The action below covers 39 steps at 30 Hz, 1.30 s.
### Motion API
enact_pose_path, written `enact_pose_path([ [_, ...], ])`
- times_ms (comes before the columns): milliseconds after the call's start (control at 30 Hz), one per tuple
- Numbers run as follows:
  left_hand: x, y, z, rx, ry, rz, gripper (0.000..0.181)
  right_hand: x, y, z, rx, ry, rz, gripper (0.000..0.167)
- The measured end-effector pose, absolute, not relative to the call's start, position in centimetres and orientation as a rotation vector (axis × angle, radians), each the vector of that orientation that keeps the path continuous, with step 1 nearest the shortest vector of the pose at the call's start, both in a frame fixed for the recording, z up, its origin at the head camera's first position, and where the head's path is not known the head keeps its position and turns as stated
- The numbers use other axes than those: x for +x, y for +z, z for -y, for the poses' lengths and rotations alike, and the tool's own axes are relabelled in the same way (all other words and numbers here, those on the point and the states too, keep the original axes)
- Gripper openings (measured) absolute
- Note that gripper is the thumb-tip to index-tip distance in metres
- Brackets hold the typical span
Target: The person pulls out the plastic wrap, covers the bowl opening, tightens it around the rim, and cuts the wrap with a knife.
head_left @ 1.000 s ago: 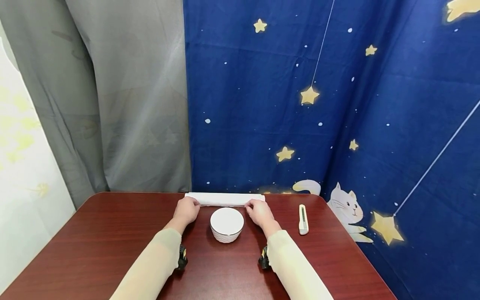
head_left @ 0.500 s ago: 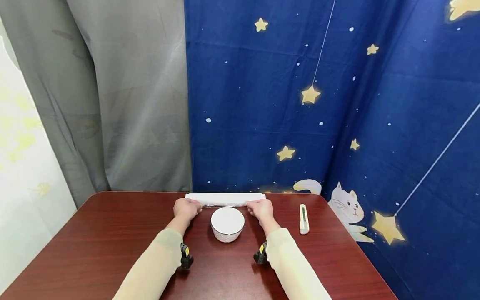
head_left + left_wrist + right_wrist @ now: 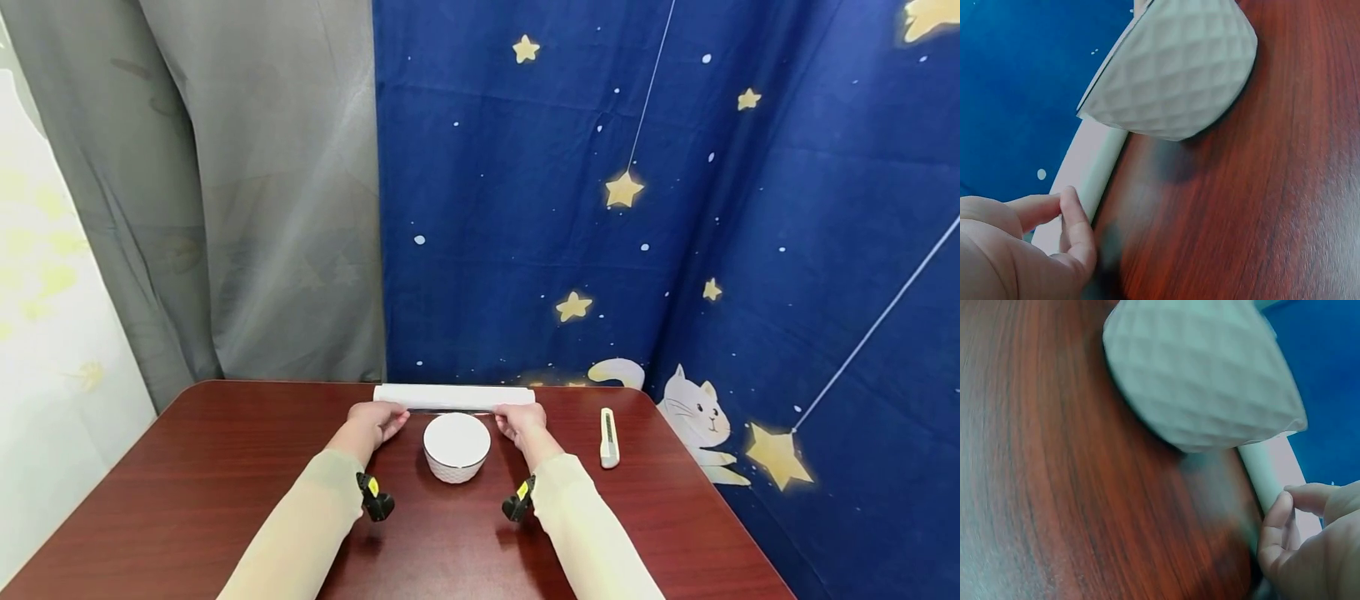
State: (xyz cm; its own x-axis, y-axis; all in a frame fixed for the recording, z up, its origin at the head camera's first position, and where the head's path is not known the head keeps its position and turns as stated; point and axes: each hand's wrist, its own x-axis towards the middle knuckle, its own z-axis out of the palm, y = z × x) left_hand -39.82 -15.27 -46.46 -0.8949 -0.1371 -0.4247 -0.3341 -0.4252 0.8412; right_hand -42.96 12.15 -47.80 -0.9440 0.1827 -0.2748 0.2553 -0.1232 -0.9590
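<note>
A white roll lies along the far edge of the table, with a thin shiny strip of clear cling film showing at its near side. My left hand is at the roll's left end, thumb and forefinger pinching the film's edge. At the right end my right hand pinches it the same way. The film itself is hardly visible in the wrist views. Between my hands, just in front of the roll, stands a white bowl with a quilted pattern on its side and a dark line at its rim.
A pale utility knife lies to the right of my right hand. The reddish-brown wooden table stretches out on both sides. Behind its far edge hang a grey curtain and a blue curtain with stars.
Both hands have tilted, their thumb and finger pinches turning up at the roll's near edge. The shiny film strip between them shows differently. Bowl, roll and knife stay put.
</note>
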Motion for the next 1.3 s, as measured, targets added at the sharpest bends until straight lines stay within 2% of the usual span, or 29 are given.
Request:
enact_pose_path([
  [200, -39.8, -46.7, 15.5, -0.64, 2.403, -1.636, 0.008, -42.5, -47.4, -12.4, 0.517, -2.285, -1.924, 0.015],
  [367, -39.8, -46.9, 15.6, -0.647, 2.369, -1.661, 0.008, -42.5, -47.5, -12.3, 0.51, -2.292, -1.87, 0.003],
  [567, -40.2, -47.0, 15.7, -0.654, 2.39, -1.67, 0.008, -43.0, -47.9, -12.2, 0.513, -2.305, -1.871, 0.01],
  [800, -40.4, -47.6, 15.5, -0.667, 2.501, -1.717, 0.042, -43.2, -48.1, -12.1, 0.501, -2.408, -1.888, 0.027],
  [900, -40.6, -48.0, 15.5, -0.656, 2.536, -1.727, 0.047, -43.2, -48.3, -12.1, 0.484, -2.434, -1.903, 0.034],
  [1067, -40.7, -48.4, 15.4, -0.615, 2.563, -1.773, 0.041, -43.2, -48.6, -12.2, 0.464, -2.445, -1.942, 0.04],
  [1300, -40.5, -48.5, 15.4, -0.537, 2.53, -1.902, 0.032, -43.3, -48.9, -12.5, 0.401, -2.448, -2.014, 0.031],
])
